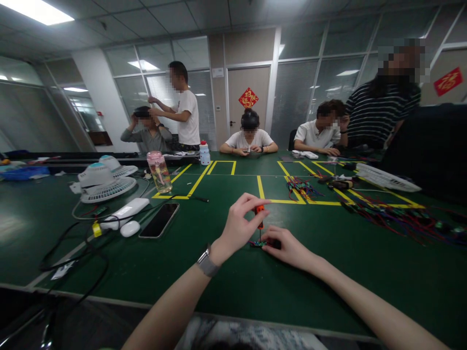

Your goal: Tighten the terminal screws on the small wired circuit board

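Note:
My left hand [239,224], with a watch on its wrist, pinches the orange handle of a small screwdriver [260,216] that stands upright. Its tip points down onto a small electronic part [257,243] lying on the green table [226,282]. My right hand [286,245] lies low on the table and presses that part down with closed fingers. Both hands meet at the middle of the table, close in front of me.
A black phone [159,219], white power bank [126,212], cables and two small fans [104,182] lie to the left, with a pink bottle [159,171] behind. Bundles of coloured wires [397,214] spread to the right. Several people sit or stand across the table.

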`<act>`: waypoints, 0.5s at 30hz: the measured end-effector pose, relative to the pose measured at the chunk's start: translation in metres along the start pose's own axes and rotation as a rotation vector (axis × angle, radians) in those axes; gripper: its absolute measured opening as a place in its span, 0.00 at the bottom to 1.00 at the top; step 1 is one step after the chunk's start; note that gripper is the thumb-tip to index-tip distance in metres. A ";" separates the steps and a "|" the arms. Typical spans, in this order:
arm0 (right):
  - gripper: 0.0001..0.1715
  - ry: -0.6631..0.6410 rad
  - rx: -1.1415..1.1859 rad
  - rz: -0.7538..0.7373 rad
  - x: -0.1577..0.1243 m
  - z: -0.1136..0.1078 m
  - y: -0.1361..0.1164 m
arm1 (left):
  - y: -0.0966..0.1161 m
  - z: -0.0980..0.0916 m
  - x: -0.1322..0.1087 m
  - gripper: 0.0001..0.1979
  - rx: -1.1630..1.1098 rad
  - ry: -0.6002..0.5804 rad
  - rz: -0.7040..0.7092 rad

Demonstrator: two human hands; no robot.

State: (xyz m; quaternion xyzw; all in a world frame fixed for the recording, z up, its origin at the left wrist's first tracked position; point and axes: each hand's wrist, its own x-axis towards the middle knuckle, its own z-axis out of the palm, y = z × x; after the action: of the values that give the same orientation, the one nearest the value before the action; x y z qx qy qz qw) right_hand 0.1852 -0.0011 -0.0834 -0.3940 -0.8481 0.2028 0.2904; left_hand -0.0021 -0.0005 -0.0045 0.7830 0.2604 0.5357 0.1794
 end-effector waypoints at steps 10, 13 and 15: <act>0.05 -0.006 0.002 0.013 0.001 0.000 0.001 | 0.001 0.001 0.000 0.11 -0.080 0.008 -0.040; 0.04 0.000 0.005 0.027 0.001 0.001 0.000 | 0.002 0.000 0.000 0.11 -0.016 0.021 -0.030; 0.04 0.001 0.004 0.029 0.001 0.001 -0.001 | 0.002 0.000 0.000 0.14 -0.045 -0.024 -0.023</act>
State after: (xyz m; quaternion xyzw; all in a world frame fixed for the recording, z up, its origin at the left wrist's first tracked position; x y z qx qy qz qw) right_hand 0.1839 -0.0010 -0.0834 -0.4058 -0.8417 0.2084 0.2886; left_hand -0.0021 -0.0024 -0.0034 0.7820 0.2551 0.5299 0.2062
